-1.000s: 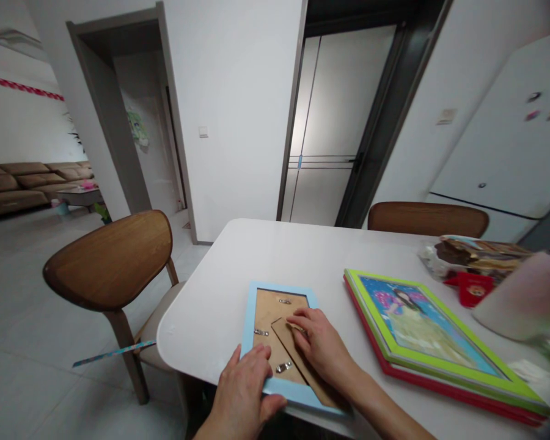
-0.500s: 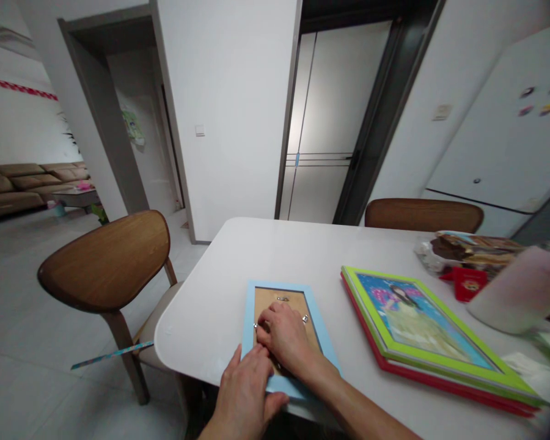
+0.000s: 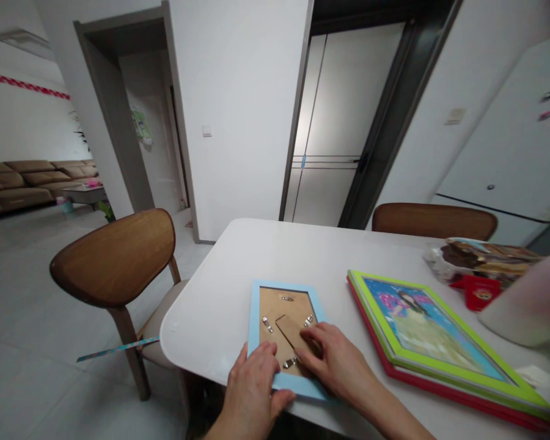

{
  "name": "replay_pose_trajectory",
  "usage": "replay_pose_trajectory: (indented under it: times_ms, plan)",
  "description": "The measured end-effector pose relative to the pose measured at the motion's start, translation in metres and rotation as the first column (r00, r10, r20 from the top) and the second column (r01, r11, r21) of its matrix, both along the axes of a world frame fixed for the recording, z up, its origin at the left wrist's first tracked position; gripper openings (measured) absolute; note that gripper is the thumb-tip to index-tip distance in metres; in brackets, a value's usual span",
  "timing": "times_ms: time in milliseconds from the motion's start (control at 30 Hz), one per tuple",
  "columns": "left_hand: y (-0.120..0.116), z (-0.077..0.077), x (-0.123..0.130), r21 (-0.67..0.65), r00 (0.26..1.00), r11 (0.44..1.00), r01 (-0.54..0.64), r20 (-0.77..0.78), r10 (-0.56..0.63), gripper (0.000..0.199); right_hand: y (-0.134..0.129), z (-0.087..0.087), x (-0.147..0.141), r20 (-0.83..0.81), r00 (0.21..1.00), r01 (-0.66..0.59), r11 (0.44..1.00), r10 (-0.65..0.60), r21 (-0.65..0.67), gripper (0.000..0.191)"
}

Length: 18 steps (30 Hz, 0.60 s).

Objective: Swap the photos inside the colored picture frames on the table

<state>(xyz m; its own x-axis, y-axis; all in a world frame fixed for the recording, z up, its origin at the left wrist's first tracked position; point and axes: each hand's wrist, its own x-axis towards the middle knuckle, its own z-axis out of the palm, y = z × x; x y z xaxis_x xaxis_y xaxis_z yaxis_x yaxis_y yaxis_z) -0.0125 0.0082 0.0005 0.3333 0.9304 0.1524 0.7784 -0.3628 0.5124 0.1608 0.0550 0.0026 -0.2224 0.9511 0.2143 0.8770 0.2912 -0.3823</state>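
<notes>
A light-blue picture frame lies face down on the white table, its brown backing board up. Small metal clips sit around the board, among them the left clip and the bottom clip. A stand leg lies flat in the middle. My left hand grips the frame's near-left corner, fingers on top and thumb along the front edge. My right hand rests over the board's lower right, fingers bent and thumb beside the stand leg. What lies under its fingertips is hidden.
To the right lie a green frame with a picture and a red frame beneath it. Farther right are a red packet, a brown wrapper and a pale container. Wooden chairs stand at left and behind.
My right hand has moved from the board's left side to its lower right, uncovering the stand leg and bottom clip. The left clip now lies angled inside the board. My left hand stays put.
</notes>
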Motion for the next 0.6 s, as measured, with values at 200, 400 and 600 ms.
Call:
replay_pose_trajectory:
  times_ms: [200, 400, 600]
  plan:
    - [0.006, -0.005, 0.001, 0.005, 0.991, 1.000, -0.020, 0.134, 0.019, 0.032, -0.003, -0.005, -0.003, -0.016, 0.999, 0.029, 1.000, -0.029, -0.007, 0.045]
    - [0.021, -0.004, -0.005, -0.095, 0.762, 0.990, -0.104, 0.632, 0.141, 0.043, -0.001, 0.024, -0.003, -0.050, 0.998, 0.028, 1.000, -0.027, 0.004, 0.034]
    - [0.039, 0.009, -0.028, -0.386, 0.349, 0.922, -0.003, 0.864, 0.363, 0.046, -0.011, 0.034, -0.019, -0.191, 0.977, -0.085, 0.995, 0.094, 0.057, 0.031]
